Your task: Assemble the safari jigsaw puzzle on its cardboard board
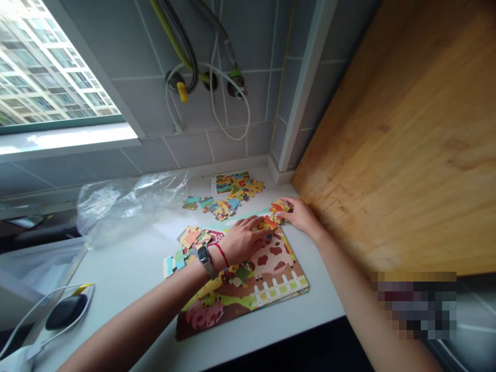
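A farm-themed jigsaw puzzle [271,261] with a spotted cow and a white fence lies on the white counter. My left hand [242,240], with a watch and red string on its wrist, rests palm down over it, fingers stretched out. Its fingertips reach orange puzzle pieces near the top edge, and the palm hides part of the picture. At the upper right corner, my right hand [296,214] pinches an orange and yellow puzzle piece [279,206] between thumb and fingers. Loose pieces [192,237] are heaped at the left edge, and others [239,279] lie on the picture.
More loose pieces [222,207] lie behind the puzzle, beside a small picture card [220,184]. Crumpled clear plastic [127,206] sits at the back left. A black device [66,311] with a white cable is at the left. A wooden panel [387,144] bounds the right side.
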